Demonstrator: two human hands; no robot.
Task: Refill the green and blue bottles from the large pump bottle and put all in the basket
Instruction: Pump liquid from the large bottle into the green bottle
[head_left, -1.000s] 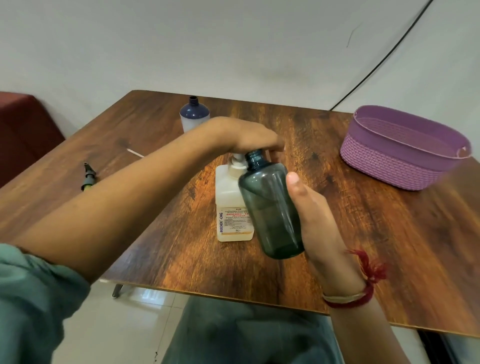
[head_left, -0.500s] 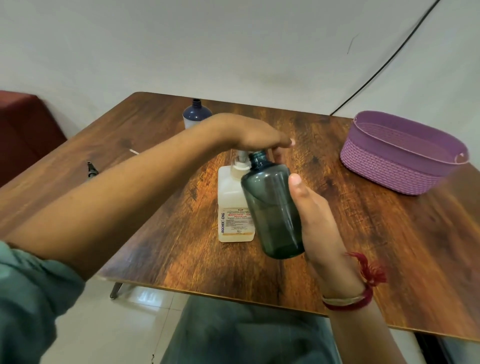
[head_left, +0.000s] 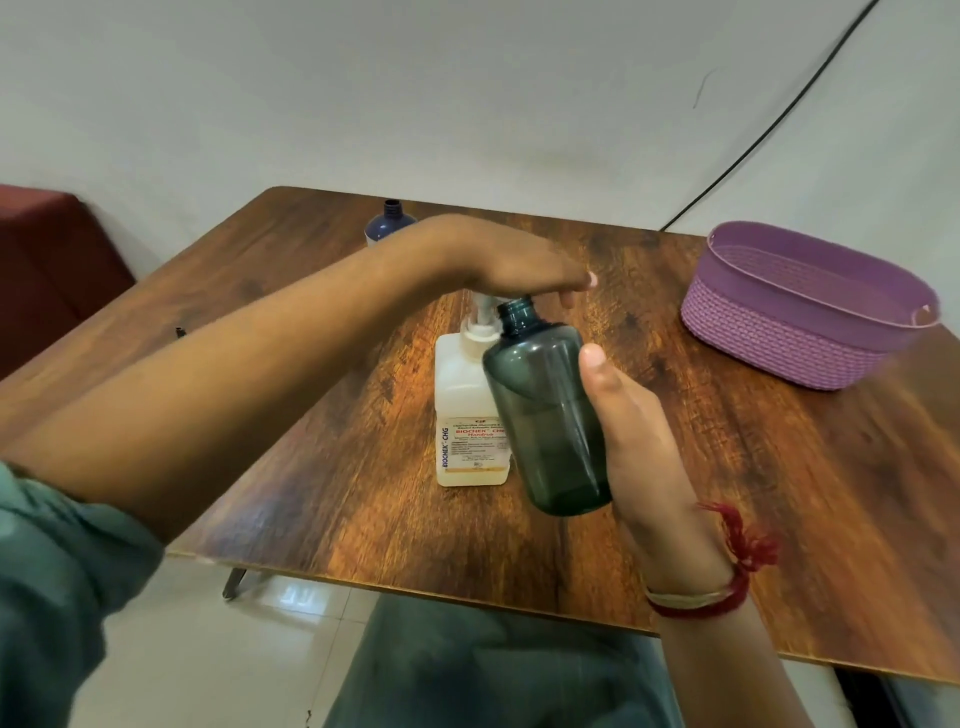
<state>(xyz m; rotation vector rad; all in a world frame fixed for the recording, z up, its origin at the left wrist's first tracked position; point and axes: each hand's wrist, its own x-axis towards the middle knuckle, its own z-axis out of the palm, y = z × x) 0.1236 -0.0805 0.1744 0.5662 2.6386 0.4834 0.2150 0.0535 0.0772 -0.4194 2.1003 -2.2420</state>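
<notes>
Head cam: your right hand (head_left: 644, 441) has the green bottle (head_left: 545, 415) wrapped in its grip, thumb up along the side. It's off the surface (head_left: 779, 467), uncapped, tilted so its open neck sits right by the pump head. Your left hand (head_left: 514, 265) lies palm-down on top of the large pump bottle (head_left: 467, 410), fingers flat and stretched out, not curled around anything. That pump bottle stands upright about mid-surface, closer to the near edge, touching or just behind the green one from this angle. The blue bottle (head_left: 387, 223) is upright, uncapped, by the far edge, half hidden behind your left wrist. The purple basket (head_left: 800, 312) sits toward the far right corner, well apart from the bottles.
</notes>
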